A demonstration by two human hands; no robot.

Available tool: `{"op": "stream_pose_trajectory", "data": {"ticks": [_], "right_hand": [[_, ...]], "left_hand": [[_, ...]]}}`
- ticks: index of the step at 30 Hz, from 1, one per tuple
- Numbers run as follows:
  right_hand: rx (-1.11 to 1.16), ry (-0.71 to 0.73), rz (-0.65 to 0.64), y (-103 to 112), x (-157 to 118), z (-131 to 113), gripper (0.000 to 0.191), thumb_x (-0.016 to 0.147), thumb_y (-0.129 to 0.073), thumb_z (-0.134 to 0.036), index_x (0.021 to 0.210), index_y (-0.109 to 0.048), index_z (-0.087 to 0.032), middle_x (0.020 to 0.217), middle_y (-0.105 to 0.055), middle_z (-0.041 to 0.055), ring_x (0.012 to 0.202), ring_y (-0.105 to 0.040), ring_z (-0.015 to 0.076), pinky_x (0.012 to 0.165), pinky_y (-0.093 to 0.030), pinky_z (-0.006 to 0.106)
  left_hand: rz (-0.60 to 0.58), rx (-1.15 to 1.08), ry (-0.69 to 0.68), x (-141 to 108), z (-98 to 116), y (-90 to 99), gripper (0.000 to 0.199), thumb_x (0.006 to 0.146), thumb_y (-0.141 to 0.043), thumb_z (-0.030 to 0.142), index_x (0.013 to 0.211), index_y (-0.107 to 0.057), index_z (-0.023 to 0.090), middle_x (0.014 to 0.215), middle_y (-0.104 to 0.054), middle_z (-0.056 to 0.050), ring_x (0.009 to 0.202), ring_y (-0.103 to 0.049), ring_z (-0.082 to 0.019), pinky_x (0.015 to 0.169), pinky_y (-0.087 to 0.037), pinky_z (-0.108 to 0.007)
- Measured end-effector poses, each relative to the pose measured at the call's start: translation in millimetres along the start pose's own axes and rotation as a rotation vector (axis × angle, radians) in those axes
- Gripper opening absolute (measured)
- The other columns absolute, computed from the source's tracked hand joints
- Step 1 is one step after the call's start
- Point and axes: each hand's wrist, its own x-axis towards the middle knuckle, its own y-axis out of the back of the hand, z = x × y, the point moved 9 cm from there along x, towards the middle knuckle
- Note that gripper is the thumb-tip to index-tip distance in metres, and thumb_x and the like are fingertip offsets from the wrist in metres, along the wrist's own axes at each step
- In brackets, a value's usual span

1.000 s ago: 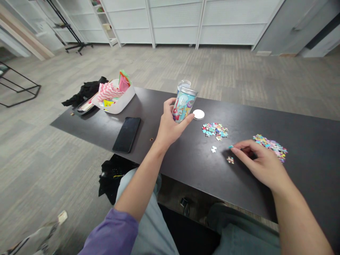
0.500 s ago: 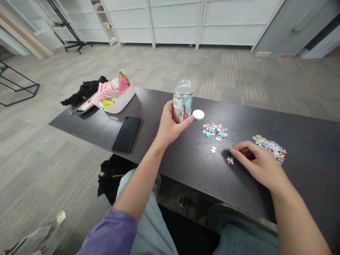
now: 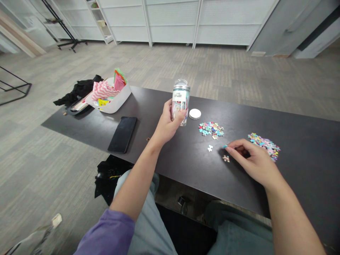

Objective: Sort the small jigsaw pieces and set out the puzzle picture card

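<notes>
My left hand [image 3: 170, 120] is wrapped round a clear jar [image 3: 181, 98] with a silvery rim and a printed label, held up over the dark table. Between the thumb and forefinger of my right hand [image 3: 245, 154] is a small blue jigsaw piece [image 3: 225, 146]. Just below those fingertips lies a brownish jigsaw piece [image 3: 226, 158], and a pale jigsaw piece [image 3: 210, 148] rests to the left. Farther back is a pile of jigsaw pieces [image 3: 211, 129]. A second pile of jigsaw pieces [image 3: 264, 144] lies behind my right hand, partly hidden by it.
A round white lid [image 3: 194, 113] lies right of the jar. On the left are a black phone or tablet [image 3: 122, 134] and a white basket [image 3: 118, 102] of colourful cloths, with black cloth [image 3: 79, 90] beside it. The dark table [image 3: 172, 156] ends close to my legs.
The jar has turned in my left hand, so a white text panel of its label now faces me. My right hand keeps its pinch on the blue piece. The whole view has shifted slightly.
</notes>
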Motion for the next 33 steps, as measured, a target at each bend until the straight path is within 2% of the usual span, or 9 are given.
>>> {"op": "stream_pose_trajectory", "data": {"ticks": [3,7,9,12,14,17,24,30,33], "right_hand": [[0.035,-0.006,0.003,-0.5,-0.4,1.3,0.070,0.102,-0.090,-0.094,0.099,-0.090,-0.025,0.080,-0.084,0.0085,0.069,-0.073,0.0249,0.068,-0.057,0.039],[0.088,-0.035,0.022,0.3,-1.4,5.3,0.058,0.101,-0.093,-0.085,0.102,-0.087,-0.027,0.087,-0.085,0.0099,0.077,-0.078,0.0293,0.075,-0.062,0.045],[0.101,-0.054,0.024,-0.1,-2.2,6.4,0.049,0.102,-0.094,-0.080,0.104,-0.085,-0.031,0.093,-0.087,0.0110,0.084,-0.080,0.0334,0.081,-0.065,0.051],[0.141,-0.068,0.016,-1.5,-3.0,5.6,0.031,0.105,-0.093,-0.068,0.110,-0.083,-0.039,0.099,-0.088,0.0100,0.090,-0.082,0.0378,0.086,-0.065,0.058],[0.187,-0.047,0.016,-1.6,-2.6,3.0,0.026,0.105,-0.093,-0.064,0.115,-0.082,-0.043,0.097,-0.086,0.0084,0.087,-0.082,0.0394,0.084,-0.064,0.060],[0.225,-0.005,0.004,-2.1,-1.3,-0.8,0.023,0.106,-0.092,-0.064,0.120,-0.084,-0.048,0.094,-0.084,0.0074,0.082,-0.080,0.0404,0.079,-0.062,0.062],[0.190,0.046,-0.018,-3.5,-0.8,-6.3,0.015,0.111,-0.088,-0.063,0.117,-0.090,-0.049,0.092,-0.084,0.0080,0.080,-0.080,0.0392,0.073,-0.063,0.061],[0.144,0.118,-0.033,-3.9,-1.3,-4.9,0.013,0.113,-0.087,-0.054,0.123,-0.087,-0.045,0.093,-0.086,0.0072,0.077,-0.083,0.0360,0.068,-0.065,0.057],[0.122,0.152,-0.037,-4.5,-0.5,-1.9,0.017,0.111,-0.087,-0.049,0.127,-0.083,-0.044,0.093,-0.087,0.0063,0.076,-0.085,0.0350,0.067,-0.066,0.054]], "left_hand": [[0.011,0.043,0.037,-1.4,1.2,3.0,0.086,0.105,-0.098,0.073,0.168,-0.058,0.030,0.140,-0.087,-0.014,0.120,-0.087,-0.033,0.101,-0.076,-0.049],[-0.007,0.097,0.092,-3.4,-2.8,3.0,0.071,0.110,-0.095,0.068,0.162,-0.064,0.031,0.140,-0.089,-0.013,0.119,-0.088,-0.033,0.105,-0.076,-0.050],[-0.041,0.125,0.092,-4.3,-3.8,0.7,0.071,0.110,-0.094,0.064,0.163,-0.063,0.030,0.141,-0.087,-0.014,0.119,-0.088,-0.033,0.109,-0.076,-0.052],[-0.140,0.180,0.041,-5.8,-1.8,-5.9,0.084,0.103,-0.094,0.051,0.173,-0.054,0.029,0.164,-0.079,-0.018,0.141,-0.084,-0.037,0.129,-0.070,-0.056],[-0.221,0.209,-0.003,-7.5,0.4,-11.4,0.101,0.097,-0.094,0.044,0.183,-0.043,0.029,0.185,-0.065,-0.022,0.162,-0.075,-0.042,0.142,-0.062,-0.059],[-0.289,0.265,-0.029,-9.4,1.2,-15.4,0.112,0.100,-0.091,0.046,0.192,-0.029,0.029,0.199,-0.050,-0.024,0.181,-0.059,-0.045,0.153,-0.051,-0.064],[-0.322,0.238,-0.040,-10.0,2.8,-17.7,0.108,0.107,-0.090,0.058,0.190,-0.029,0.028,0.195,-0.056,-0.025,0.178,-0.064,-0.045,0.151,-0.056,-0.064],[-0.320,0.225,-0.070,-10.1,3.0,-19.2,0.103,0.105,-0.090,0.050,0.188,-0.031,0.029,0.189,-0.063,-0.024,0.172,-0.069,-0.044,0.148,-0.058,-0.063],[-0.303,0.206,-0.056,-9.6,2.8,-19.1,0.101,0.105,-0.092,0.055,0.185,-0.035,0.030,0.186,-0.065,-0.022,0.168,-0.072,-0.042,0.145,-0.061,-0.061]]}}
